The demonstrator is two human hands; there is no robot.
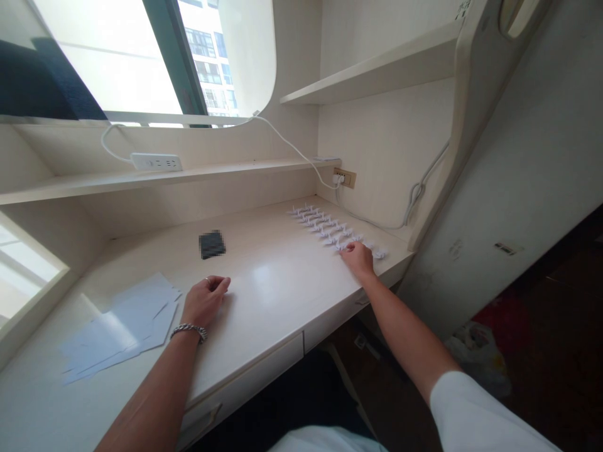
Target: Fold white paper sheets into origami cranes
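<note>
Right hand (358, 258) touched the row of small white folded-paper figures (323, 227), fingers' grip unclear; left hand (205, 300) rested on the pale desk (273, 282), fingers curled together, empty.

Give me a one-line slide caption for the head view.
Right hand touches the near end of a row of folded paper figures; left hand rests on the desk beside loose sheets.

Sheets (122, 326) lie left on the desk (264, 282), cranes (325, 229) right.
</note>
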